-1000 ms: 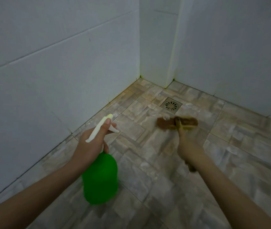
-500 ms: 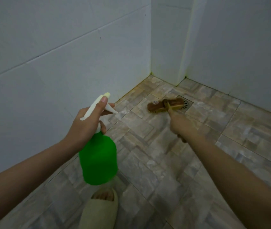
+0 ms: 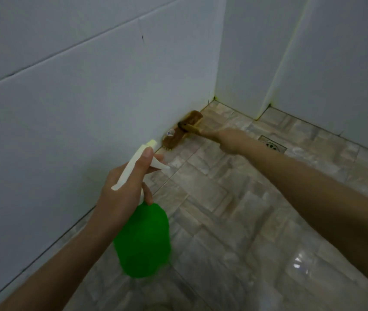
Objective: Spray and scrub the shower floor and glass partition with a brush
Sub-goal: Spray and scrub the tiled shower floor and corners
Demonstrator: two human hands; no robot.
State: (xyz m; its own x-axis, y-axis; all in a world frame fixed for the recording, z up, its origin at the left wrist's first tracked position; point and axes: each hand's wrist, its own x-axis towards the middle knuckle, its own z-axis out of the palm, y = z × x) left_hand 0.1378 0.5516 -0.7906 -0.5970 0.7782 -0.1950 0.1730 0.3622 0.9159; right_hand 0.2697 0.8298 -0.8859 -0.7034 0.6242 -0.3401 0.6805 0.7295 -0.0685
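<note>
Scrubbing along the foot of the wall (image 3: 66,131) is judged to be the step in hand. The left hand (image 3: 122,191) is wrapped round the neck of the bottle (image 3: 142,239), which is held clear of the floor (image 3: 212,198) with its nozzle aimed ahead toward the brush (image 3: 182,131); a finger is seen at the trigger. The brush head lies just beyond that nozzle, tilted into the joint of wall and floor, and its handle is gripped in the closed right hand (image 3: 228,140). Bristles should be kept pressed into the joint and drawn along it in short strokes, with spray laid just ahead of the head, not onto the right hand. Loosened dirt is best worked toward the drain (image 3: 272,145), just right of that hand. No glass partition can be made out.
</note>
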